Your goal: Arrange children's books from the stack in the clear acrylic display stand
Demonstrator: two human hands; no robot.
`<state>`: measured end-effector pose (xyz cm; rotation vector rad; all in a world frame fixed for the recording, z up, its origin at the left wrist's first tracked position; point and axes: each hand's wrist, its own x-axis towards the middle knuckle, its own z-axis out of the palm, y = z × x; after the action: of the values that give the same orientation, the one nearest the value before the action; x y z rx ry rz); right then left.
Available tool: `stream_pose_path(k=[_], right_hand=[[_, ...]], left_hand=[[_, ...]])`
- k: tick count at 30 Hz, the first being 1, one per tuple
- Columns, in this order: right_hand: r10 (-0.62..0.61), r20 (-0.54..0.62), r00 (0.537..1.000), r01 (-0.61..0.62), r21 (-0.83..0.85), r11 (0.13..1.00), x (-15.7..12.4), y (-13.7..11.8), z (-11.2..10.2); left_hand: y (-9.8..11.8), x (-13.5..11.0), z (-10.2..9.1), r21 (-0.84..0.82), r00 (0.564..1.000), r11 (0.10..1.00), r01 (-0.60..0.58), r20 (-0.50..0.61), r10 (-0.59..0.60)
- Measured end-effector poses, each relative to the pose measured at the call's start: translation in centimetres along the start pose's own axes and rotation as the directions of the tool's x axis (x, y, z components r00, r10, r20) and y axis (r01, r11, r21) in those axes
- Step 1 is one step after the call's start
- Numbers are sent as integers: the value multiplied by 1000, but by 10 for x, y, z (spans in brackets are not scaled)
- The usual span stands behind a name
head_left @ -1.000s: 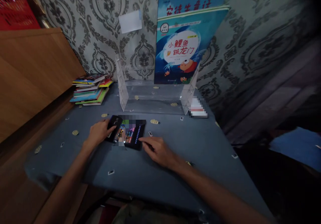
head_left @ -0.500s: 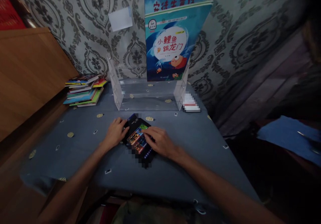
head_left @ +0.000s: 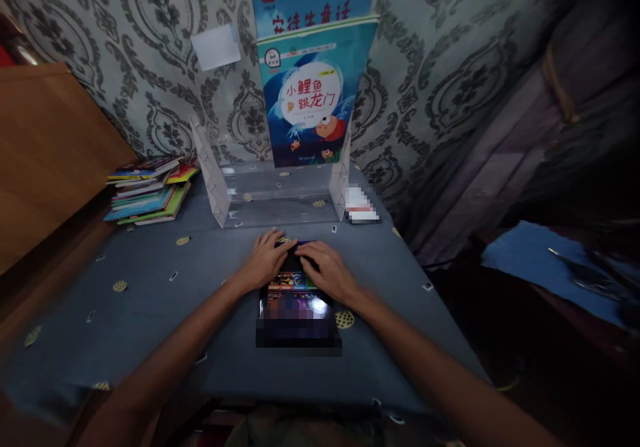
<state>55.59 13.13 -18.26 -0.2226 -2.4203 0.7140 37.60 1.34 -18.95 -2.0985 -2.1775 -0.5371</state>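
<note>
A dark, glossy book [head_left: 290,300] with rows of small coloured pictures lies flat on the cloth, close to square with me; blurred blocks cover its near end. My left hand [head_left: 265,259] is at its far left corner, the thumb reaching over the cover and the fingers along the edge. At the far right part my right hand [head_left: 327,270] rests with bent fingers on the cover, thumb below them. Both hands are closed about the far end, their fingertips almost meeting. Behind them stands a clear acrylic rack [head_left: 280,210] with stepped shelves.
Two picture books stand upright in the rack, the front one a blue fish book [head_left: 313,100]. A pile of books [head_left: 147,190] lies at the back left. A partly blurred white item [head_left: 361,203] sits right of the rack. Blue cloth [head_left: 530,260] lies beyond the table's right edge.
The book has turned from slanted to nearly straight. My left hand has moved to its far left corner, my right hand from the pictures to the far right. The camera view has shifted.
</note>
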Motion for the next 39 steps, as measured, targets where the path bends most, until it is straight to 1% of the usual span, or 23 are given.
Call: stream_pose_path(k=[4,7,10,14,17,22,28,33,39], right_hand=[[44,12,999,-43,-117,992,-2,8,3],[81,24,996,-75,-178,981,-4,10,2],[115,6,993,-111,-200,974,-6,13,-2],[156,-24,987,-158,-212,965,-8,19,-7],[177,-43,983,-182,-187,965,-8,24,-9],[202,-45,978,-206,-114,972,-6,28,-12],[202,-50,978,-202,13,979,-2,30,-19],[234,-57,970,-229,87,970,0,33,-21],[215,-50,975,-209,98,973,-1,33,-22]], left_hand=[[2,3,6,-39,996,999,-19,-85,16],[4,1,4,-60,990,998,29,-138,-38],[9,-1,-2,-36,986,995,95,-133,-99],[17,-1,-11,72,984,984,161,-94,-154],[19,-2,-14,132,981,974,184,-85,-173],[19,-4,-16,179,979,963,199,-87,-186],[23,-3,-21,202,981,960,196,-54,-189],[23,-3,-21,185,976,958,217,-20,-217],[14,-5,-21,81,979,975,205,-19,-205]])
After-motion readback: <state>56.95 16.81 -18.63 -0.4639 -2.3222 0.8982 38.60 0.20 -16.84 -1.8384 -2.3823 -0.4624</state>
